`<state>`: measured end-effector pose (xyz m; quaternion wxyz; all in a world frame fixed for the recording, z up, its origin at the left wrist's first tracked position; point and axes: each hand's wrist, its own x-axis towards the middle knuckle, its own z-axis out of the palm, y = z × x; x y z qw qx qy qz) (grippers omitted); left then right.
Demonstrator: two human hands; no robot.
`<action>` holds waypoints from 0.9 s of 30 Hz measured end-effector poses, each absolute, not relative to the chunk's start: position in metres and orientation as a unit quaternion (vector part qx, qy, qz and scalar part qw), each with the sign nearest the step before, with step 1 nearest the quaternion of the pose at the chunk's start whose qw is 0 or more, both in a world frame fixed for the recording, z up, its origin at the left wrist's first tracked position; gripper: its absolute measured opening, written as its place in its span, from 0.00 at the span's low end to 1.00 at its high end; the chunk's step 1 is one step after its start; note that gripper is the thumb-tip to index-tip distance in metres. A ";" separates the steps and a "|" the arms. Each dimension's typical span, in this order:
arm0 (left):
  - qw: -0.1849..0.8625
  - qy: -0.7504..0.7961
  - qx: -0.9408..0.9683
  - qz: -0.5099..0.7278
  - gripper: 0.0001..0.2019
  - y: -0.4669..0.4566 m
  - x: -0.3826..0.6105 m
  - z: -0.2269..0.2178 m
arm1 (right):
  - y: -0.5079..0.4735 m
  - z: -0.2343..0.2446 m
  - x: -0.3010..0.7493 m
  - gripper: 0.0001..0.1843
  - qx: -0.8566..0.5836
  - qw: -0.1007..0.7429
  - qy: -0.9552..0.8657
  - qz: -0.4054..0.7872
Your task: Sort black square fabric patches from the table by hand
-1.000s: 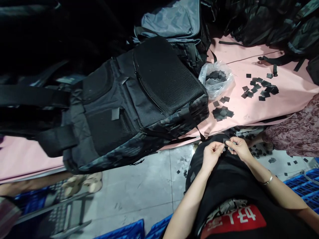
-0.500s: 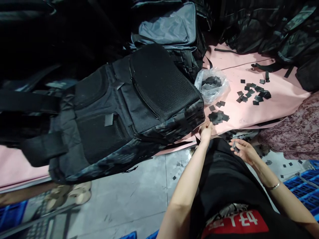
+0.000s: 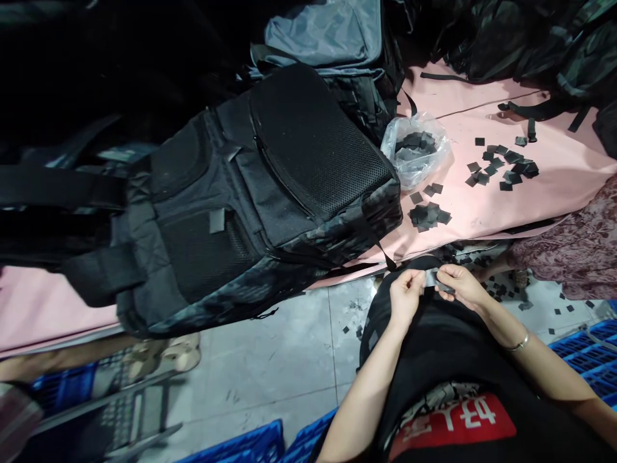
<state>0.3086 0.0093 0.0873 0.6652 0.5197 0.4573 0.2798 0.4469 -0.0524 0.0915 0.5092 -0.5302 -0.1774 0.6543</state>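
A small grey square patch [image 3: 430,278] is pinched between both hands above my lap. My left hand [image 3: 405,297] grips its left side with thumb and fingers. On the other side, my right hand [image 3: 460,286] holds its edge. A large black backpack [image 3: 231,212] lies on the pink cloth [image 3: 569,193] to the left, its mesh back panel facing up. One dark square [image 3: 217,220] rests on the backpack's lower mesh. A pile of black squares [image 3: 429,217] sits on the cloth just beyond my hands.
A clear plastic bag [image 3: 421,148] of black squares stands beside the backpack. More loose squares [image 3: 511,166] lie to its right. Behind is an open grey-lined bag [image 3: 328,32]. Blue crates [image 3: 250,444] sit low, and people's limbs show on both sides.
My left hand has come back from the cloth's edge toward my lap and met my right hand. Both now hold the grey patch, which was earlier only in my right fingers.
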 end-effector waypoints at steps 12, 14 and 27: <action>0.665 0.518 0.431 0.321 0.16 -0.007 0.245 0.086 | -0.044 0.093 0.416 0.22 -0.519 0.420 -0.217 0.712; 0.643 0.513 0.478 0.309 0.15 -0.011 0.253 0.089 | -0.041 0.095 0.410 0.21 -0.533 0.403 -0.255 0.699; 0.531 0.752 0.362 0.150 0.11 0.008 0.116 0.011 | -0.050 0.091 0.422 0.22 -0.606 0.382 -0.322 0.619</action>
